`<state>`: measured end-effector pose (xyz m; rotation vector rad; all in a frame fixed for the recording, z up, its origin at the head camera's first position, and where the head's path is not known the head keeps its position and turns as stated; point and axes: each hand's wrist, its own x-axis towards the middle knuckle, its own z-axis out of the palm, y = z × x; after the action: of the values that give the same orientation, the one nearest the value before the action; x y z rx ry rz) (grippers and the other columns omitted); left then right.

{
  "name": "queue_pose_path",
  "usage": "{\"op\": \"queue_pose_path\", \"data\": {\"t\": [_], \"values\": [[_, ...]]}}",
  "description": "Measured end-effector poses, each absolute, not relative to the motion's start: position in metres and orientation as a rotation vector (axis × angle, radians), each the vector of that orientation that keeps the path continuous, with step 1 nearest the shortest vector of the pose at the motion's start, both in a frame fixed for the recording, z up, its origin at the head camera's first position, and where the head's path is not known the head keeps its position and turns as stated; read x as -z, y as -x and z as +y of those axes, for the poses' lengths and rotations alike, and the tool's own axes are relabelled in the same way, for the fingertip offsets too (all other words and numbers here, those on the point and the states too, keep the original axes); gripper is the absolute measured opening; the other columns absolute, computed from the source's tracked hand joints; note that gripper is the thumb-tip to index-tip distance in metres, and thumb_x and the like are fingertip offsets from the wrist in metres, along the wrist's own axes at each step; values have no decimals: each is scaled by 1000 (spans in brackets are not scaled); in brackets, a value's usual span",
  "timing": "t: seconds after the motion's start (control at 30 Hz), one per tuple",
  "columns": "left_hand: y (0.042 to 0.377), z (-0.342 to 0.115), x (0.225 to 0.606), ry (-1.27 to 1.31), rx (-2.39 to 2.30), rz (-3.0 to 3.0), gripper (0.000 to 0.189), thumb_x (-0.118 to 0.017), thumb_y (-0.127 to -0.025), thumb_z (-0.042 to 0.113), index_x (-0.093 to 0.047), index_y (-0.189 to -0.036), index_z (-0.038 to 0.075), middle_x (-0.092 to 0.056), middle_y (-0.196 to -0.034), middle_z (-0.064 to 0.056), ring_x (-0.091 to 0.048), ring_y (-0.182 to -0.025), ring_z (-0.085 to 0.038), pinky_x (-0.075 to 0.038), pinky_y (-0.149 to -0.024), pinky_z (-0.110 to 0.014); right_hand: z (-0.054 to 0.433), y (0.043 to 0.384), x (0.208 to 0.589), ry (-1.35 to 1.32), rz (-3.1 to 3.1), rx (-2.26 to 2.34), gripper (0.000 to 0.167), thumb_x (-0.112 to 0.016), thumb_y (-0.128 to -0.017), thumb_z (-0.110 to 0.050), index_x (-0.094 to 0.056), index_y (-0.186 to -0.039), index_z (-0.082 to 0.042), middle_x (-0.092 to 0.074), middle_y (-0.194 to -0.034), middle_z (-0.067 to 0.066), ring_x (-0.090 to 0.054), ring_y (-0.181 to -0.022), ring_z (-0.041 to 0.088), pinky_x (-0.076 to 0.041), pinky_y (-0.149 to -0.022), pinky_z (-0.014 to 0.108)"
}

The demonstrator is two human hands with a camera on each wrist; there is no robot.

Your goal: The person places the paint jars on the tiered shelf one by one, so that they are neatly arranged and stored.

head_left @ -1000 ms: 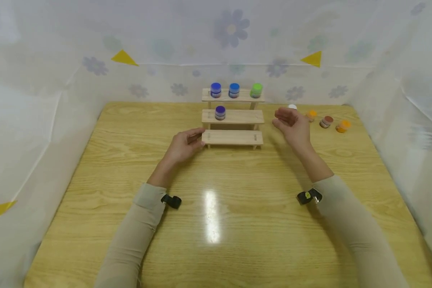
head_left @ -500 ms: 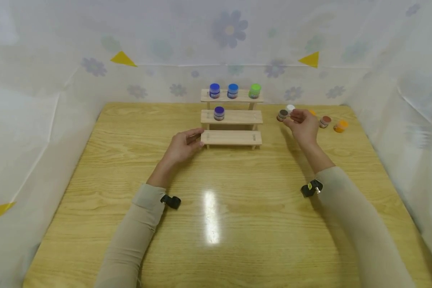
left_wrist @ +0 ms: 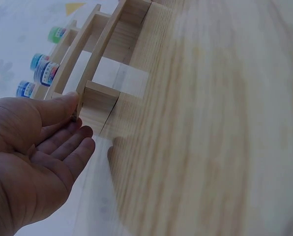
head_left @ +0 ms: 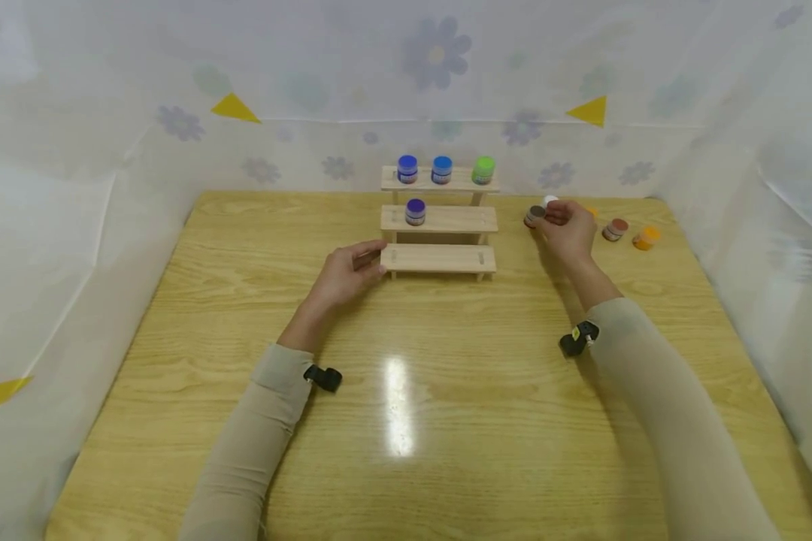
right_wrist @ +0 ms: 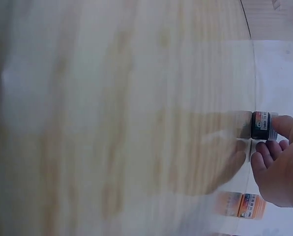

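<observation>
My left hand holds the left end of the three-tier wooden shelf, thumb against the lowest board in the left wrist view. On the top tier stand a dark blue paint jar, a lighter blue one and a green one. A purple jar sits on the middle tier. To the right of the shelf, my right hand pinches a black paint jar standing on the table; the thumb lies on its lid and the index finger is hidden.
Beyond my right hand a white-lidded jar and an orange jar are partly covered. Farther right stand a brown jar and another orange jar. A white flowered curtain encloses the wooden table.
My right hand has gone from beside the shelf, where it covered the black jar, out to the right and now onto that jar. My left hand stays at the shelf.
</observation>
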<state>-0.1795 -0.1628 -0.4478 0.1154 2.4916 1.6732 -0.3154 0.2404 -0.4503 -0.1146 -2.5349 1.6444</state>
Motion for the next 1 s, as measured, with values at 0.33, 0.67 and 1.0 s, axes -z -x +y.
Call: {"op": "queue_pose_path", "data": {"t": [0.33, 0.67, 1.0], "values": [[179, -164, 447, -114, -1674, 2474, 51, -68, -106, 15, -55, -155, 14, -51, -160, -8, -51, -147, -26, -51, -115, -34, 240, 317, 455, 22, -2593, -1502, 42, -76, -101, -22, -66, -134, 1, -66, -131, 18, -62, -105, 14, -56, -100, 32], [180, -163, 447, -132, -1672, 2481, 52, -68, -106, 12, -54, -155, 11, -51, -160, -10, -51, -147, -27, -52, -113, -34, 237, 319, 456, -1, -2638, -1425, 43, -78, -100, -23, -65, -134, 0, -66, -132, 18, -63, -113, 24, -56, -104, 39], [179, -164, 446, -107, -1674, 2473, 52, -67, -106, 14, -54, -156, 13, -51, -161, -10, -50, -147, -27, -52, -114, -35, 232, 310, 446, -63, -2627, -1493, 47, -77, -100, -27, -66, -137, -1, -67, -135, 18, -63, -120, 28, -54, -108, 36]]}}
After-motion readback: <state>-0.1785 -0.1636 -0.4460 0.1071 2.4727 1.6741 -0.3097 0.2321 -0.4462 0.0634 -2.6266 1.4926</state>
